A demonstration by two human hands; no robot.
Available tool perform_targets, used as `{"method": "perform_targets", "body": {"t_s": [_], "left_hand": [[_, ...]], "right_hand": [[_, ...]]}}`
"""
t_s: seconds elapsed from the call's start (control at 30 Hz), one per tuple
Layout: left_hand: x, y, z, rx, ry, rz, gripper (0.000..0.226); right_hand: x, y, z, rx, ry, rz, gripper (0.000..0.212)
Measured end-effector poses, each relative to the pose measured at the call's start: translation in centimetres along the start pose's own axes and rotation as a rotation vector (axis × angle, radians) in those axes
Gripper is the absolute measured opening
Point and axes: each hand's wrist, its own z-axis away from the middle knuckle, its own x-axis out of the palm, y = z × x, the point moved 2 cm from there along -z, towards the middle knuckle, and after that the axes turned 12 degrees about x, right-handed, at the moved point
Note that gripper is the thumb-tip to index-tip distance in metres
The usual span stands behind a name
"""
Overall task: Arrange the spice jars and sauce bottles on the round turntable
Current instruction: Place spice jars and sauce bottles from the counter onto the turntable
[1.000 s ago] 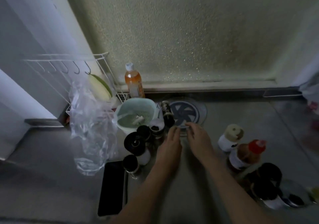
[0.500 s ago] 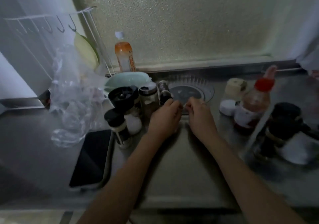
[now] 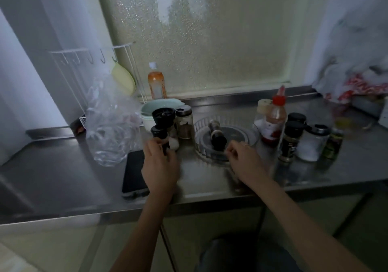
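A clear round turntable (image 3: 247, 140) sits on the steel counter, with one dark spice jar (image 3: 216, 133) lying on its side on it. My left hand (image 3: 160, 164) is closed around a small black-capped jar (image 3: 159, 133) left of the turntable. My right hand (image 3: 244, 160) rests at the turntable's near rim, fingers curled, with nothing visibly in them. A black grinder (image 3: 163, 115) and a brown spice jar (image 3: 184, 122) stand behind my left hand. A red-capped sauce bottle (image 3: 275, 118) and several jars, one black-capped (image 3: 290, 141) and one white (image 3: 312, 143), stand to the right.
A phone (image 3: 134, 173) lies on the counter by my left wrist. A clear plastic bag (image 3: 111, 129), a green bowl (image 3: 159, 106), an orange drink bottle (image 3: 156, 83) and a white wire rack (image 3: 94, 62) are at the back left. The counter's front edge (image 3: 189, 206) is near.
The view has tilted up. My left hand moved left off the turntable's rim and closed on the small black-capped jar. My right hand stayed at the rim.
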Motion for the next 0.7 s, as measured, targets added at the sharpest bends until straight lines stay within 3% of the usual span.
{"method": "perform_targets", "body": {"t_s": [0.1, 0.2, 0.23, 0.3, 0.4, 0.43, 0.5, 0.57, 0.63, 0.7], "left_hand": [[-0.1, -1.3, -0.1, -0.103, 0.041, 0.045, 0.028], [0.4, -1.9, -0.2, -0.131, 0.049, 0.108, 0.036], [0.5, -1.9, -0.2, -0.135, 0.034, 0.112, 0.038], [0.9, -2.2, -0.3, -0.140, -0.024, 0.078, 0.041], [1.2, -2.7, -0.3, -0.160, -0.095, 0.044, 0.041], [1.2, -2.9, -0.4, -0.175, -0.109, 0.047, 0.039], [1.3, -3.0, -0.6, -0.208, -0.133, 0.041, 0.037], [1.4, -2.9, -0.7, -0.205, -0.158, 0.004, 0.038], [1.5, -2.7, -0.7, -0.185, -0.176, -0.029, 0.039], [1.5, -2.6, -0.7, -0.184, -0.190, -0.052, 0.037]], "right_hand": [[-1.3, -1.1, 1.0, -0.060, -0.025, 0.092, 0.022], [-3.2, -2.4, -1.0, -0.112, 0.171, 0.145, 0.015], [-3.5, -2.6, -2.4, -0.117, 0.154, 0.185, 0.024], [-2.8, -2.7, -5.0, -0.192, -0.040, 0.360, 0.047], [-1.1, -3.0, -7.0, -0.326, -0.290, 0.523, 0.046], [-0.7, -2.7, -7.4, -0.330, -0.320, 0.566, 0.045], [-0.4, -2.8, -7.6, -0.419, -0.220, 0.663, 0.049], [-0.8, -2.7, -7.7, -0.413, -0.083, 0.461, 0.043], [-1.0, -2.6, -7.9, -0.215, -0.020, 0.091, 0.037], [-0.6, -2.5, -8.4, -0.049, -0.025, -0.074, 0.031]]}}
